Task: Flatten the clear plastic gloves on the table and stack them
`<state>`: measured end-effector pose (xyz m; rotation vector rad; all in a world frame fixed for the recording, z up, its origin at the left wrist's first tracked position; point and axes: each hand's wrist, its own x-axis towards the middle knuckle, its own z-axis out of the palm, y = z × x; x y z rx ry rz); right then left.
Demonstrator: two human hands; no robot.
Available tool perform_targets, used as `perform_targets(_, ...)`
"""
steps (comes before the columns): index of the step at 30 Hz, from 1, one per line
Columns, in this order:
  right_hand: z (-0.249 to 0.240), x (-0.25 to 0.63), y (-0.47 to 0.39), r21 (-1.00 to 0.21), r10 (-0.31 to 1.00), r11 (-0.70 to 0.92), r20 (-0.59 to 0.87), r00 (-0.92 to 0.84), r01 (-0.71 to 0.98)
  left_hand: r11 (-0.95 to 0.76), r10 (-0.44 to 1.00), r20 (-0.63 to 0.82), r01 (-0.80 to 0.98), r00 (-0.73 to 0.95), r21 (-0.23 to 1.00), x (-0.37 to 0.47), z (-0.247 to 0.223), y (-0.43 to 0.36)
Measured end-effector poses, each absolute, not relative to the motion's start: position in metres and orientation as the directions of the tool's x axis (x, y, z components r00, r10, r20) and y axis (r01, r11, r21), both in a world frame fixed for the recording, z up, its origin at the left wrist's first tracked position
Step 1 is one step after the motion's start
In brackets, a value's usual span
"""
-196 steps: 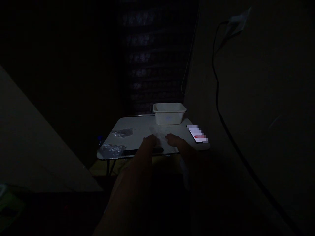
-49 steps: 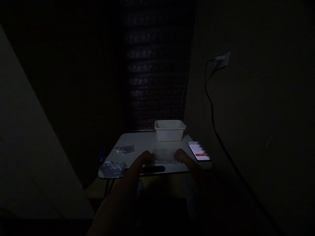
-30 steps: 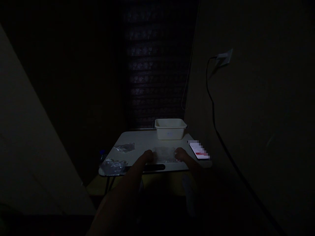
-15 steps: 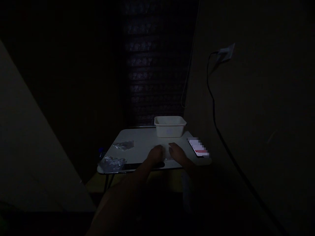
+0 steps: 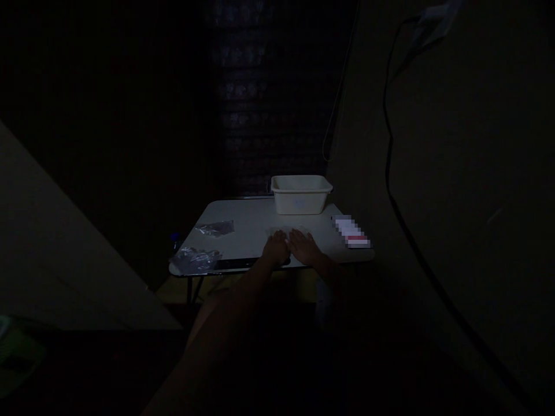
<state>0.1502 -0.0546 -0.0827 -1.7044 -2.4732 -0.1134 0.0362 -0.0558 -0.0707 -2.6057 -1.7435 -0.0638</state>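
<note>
My left hand and my right hand lie side by side, palms down, near the front edge of a small white folding table. Their fingers are stretched out over a thin, clear plastic piece, which shows faintly past the fingertips and is too dim to name exactly. Both hands press on it without gripping. Just beyond stands a white plastic basin. A dark slot runs along the table's near edge, left of my left hand.
Two crumpled clear plastic bags, a farther one and a nearer one, lie on the table's left. A lit phone rests at the right edge. A blue-capped bottle stands beyond the left edge. A black cable hangs along the right wall.
My hands have gone from curled at either side of the clear plastic to flat and close together on top of it. The view has tilted down, so the table appears higher.
</note>
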Motion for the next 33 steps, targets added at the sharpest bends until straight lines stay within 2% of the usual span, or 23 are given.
perform_targets(8, -0.082, 0.149, -0.054, -0.039, 0.944, 0.326, 0.057, -0.324, 0.945, -0.243, 0.969, -0.041, 0.970, 0.242, -0.015, 0.036, -0.067, -0.063)
perform_targets(13, -0.081, 0.153, -0.056, -0.031, 0.953, 0.298, 0.068, -0.295, 0.954, -0.183, 0.982, -0.049, 0.983, 0.183, -0.010, 0.034, -0.067, -0.062)
perform_targets(18, -0.080, 0.162, -0.057, -0.007, 0.954, 0.289, 0.087, -0.287, 0.957, -0.183, 0.982, -0.040, 0.983, 0.183, 0.005, 0.031, -0.069, -0.061)
perform_targets(25, -0.081, 0.165, -0.056, -0.040, 0.959, 0.267, 0.107, -0.262, 0.963, -0.198, 0.977, -0.075, 0.980, 0.198, 0.000, 0.030, -0.067, -0.061)
perform_targets(33, -0.074, 0.164, -0.050, -0.026, 0.951, 0.266, 0.169, -0.258, 0.964, -0.278, 0.960, 0.012, 0.960, 0.279, -0.019, 0.032, -0.059, -0.057)
